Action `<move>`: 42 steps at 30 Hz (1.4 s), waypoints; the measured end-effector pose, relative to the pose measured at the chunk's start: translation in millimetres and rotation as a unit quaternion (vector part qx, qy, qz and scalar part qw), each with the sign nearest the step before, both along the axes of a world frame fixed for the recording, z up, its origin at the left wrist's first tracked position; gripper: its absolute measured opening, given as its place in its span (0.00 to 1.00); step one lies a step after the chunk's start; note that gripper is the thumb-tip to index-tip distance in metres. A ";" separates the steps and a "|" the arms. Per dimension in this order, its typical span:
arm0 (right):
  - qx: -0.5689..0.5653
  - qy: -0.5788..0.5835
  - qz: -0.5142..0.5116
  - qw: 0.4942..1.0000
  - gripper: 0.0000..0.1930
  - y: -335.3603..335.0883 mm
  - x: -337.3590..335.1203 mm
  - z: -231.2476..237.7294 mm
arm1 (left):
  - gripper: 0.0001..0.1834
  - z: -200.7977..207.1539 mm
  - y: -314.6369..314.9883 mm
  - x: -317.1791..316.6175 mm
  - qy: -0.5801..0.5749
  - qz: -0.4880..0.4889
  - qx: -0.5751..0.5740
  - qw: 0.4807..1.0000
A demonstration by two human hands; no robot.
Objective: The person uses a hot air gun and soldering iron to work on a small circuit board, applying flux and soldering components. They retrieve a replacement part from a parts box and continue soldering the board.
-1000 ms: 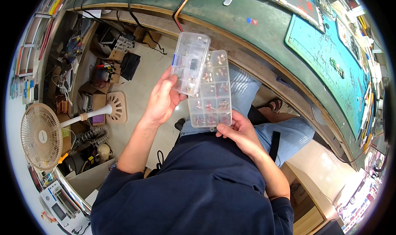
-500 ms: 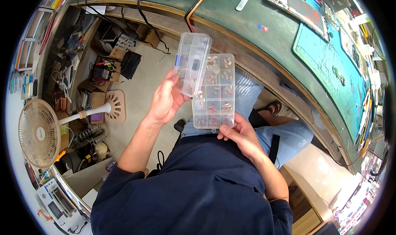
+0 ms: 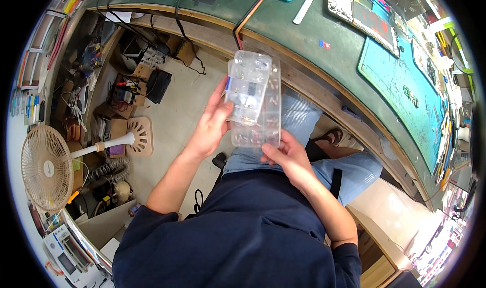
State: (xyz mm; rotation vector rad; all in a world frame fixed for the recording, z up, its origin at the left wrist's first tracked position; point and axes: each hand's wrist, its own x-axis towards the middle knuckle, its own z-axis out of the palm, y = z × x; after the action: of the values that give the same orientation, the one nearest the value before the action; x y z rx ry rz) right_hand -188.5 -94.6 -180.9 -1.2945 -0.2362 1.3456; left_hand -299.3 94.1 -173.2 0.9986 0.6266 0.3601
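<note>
My left hand (image 3: 210, 126) grips a small clear plastic compartment box (image 3: 248, 85) by its left side, thumb on its face. A strip of blue shows on that edge, and a few small pieces are inside. Behind and below it is a larger clear compartment box (image 3: 272, 113), partly covered by the small one. My right hand (image 3: 291, 159) holds this larger box at its lower right corner, thumb on the near edge. Small reddish parts in its compartments look blurred. Both boxes are above my lap, in front of the bench.
The green-topped workbench (image 3: 223, 17) runs along the far side and right, bearing a teal mat (image 3: 395, 85), a metal spatula (image 3: 306, 7) and opened devices. A fan (image 3: 48, 166) stands at left, near boxes and cables. A wooden drawer cabinet (image 3: 382, 242) is at lower right.
The small box in my left hand has moved right and now overlaps the larger box. The larger box has shifted slightly left and toward the bench, with my right hand still on its corner.
</note>
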 end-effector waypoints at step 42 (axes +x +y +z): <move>-0.028 -0.002 -0.294 0.955 0.16 27.5 24.6 12.2 | 0.13 -11.4 82.5 116.2 0.151 0.052 0.621 0.767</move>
State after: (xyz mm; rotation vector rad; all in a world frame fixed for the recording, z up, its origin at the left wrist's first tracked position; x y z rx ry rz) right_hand -163.9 -67.1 -168.7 -1.2796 0.1799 0.8419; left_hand -183.1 176.5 -184.6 2.3483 0.7185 0.7600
